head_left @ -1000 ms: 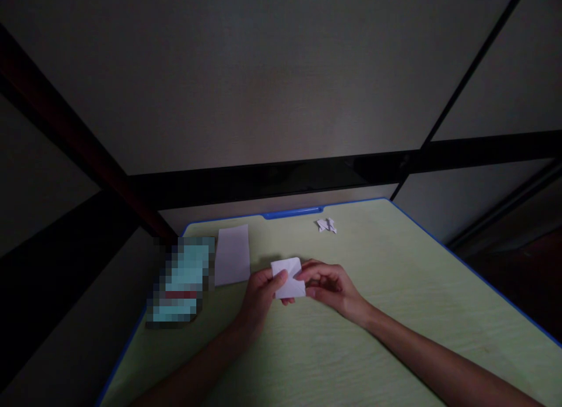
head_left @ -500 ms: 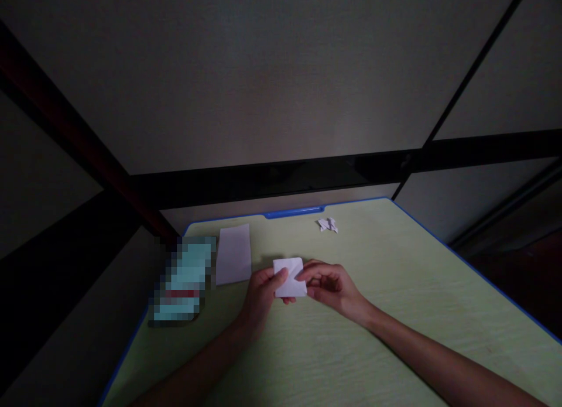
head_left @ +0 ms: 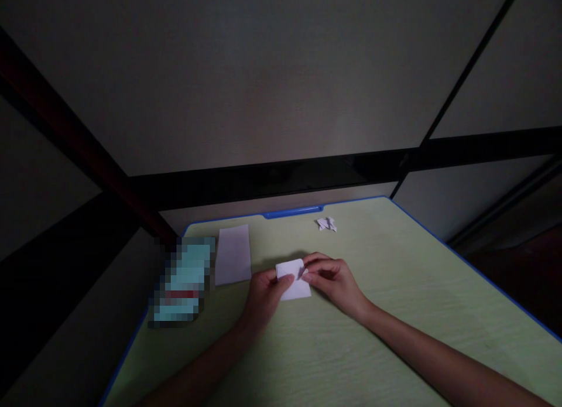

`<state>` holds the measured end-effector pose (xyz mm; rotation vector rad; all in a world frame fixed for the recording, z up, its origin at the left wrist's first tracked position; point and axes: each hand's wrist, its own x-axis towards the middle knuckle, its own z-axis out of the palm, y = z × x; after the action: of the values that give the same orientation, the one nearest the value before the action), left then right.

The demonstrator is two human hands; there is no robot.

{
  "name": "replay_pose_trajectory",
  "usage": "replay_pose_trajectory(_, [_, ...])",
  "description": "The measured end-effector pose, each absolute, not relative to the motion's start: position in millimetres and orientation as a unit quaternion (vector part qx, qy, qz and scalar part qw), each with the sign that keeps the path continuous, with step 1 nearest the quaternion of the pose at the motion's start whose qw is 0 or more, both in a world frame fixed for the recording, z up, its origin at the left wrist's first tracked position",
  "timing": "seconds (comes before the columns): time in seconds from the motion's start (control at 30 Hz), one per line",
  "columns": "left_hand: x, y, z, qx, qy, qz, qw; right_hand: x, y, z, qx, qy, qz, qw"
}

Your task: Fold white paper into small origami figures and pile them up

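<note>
A small folded piece of white paper (head_left: pixel 295 288) is held between my two hands above the middle of the table. My left hand (head_left: pixel 264 296) grips its left side, thumb flat on top and the other fingers mostly hidden beneath. At the right edge, the thumb and fingertips of my right hand (head_left: pixel 330 278) pinch a flap of the paper, which lifts a little and casts a dark crease of shadow. How the layers lie under the flap I cannot tell.
A stack or sheet of white paper (head_left: pixel 233 255) lies at the back left, beside a blurred-out teal object (head_left: pixel 187 281). A small folded paper shape (head_left: pixel 326 224) rests near the far edge. The pale table (head_left: pixel 417 266) has a blue rim and stands against a panelled wall.
My right thumb and fingers have closed on the paper's right edge and raised a flap there. My left thumb has slid slightly further across the paper.
</note>
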<state>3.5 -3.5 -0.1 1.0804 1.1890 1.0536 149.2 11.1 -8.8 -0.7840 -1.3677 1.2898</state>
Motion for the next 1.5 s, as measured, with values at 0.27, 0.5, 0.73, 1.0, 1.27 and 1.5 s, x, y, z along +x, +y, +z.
replay_pose_trajectory(0.27, [3.9, -3.0, 4.8, 0.485, 0.508, 0.405, 0.585, 147.6, 8.8, -5.3, -0.355, -0.541, 0.569, 0.507])
replay_pose_trajectory(0.5, [3.0, -2.9, -1.0, 0.502, 0.487, 0.391, 0.598, 145.5, 5.5, -2.6, -0.430, -0.483, 0.583, 0.491])
replay_pose_trajectory(0.73, [4.8, -4.5, -0.9, 0.490, 0.490, 0.389, 0.606, 143.5, 3.2, -2.8, -0.467, -0.475, 0.552, 0.501])
replay_pose_trajectory(1.0, [4.8, -5.1, 4.4, 0.521, 0.509, 0.346, 0.591, 143.0, 2.9, -2.9, -0.452, -0.476, 0.566, 0.498])
replay_pose_trajectory(1.27, [4.3, -3.3, 3.1, 0.537, 0.513, 0.338, 0.578, 144.4, 3.7, -6.2, -0.440, -0.470, 0.582, 0.497])
replay_pose_trajectory(1.5, [6.1, -2.5, 3.9, 0.534, 0.524, 0.342, 0.568, 142.8, 4.3, -4.8, -0.454, -0.475, 0.572, 0.492])
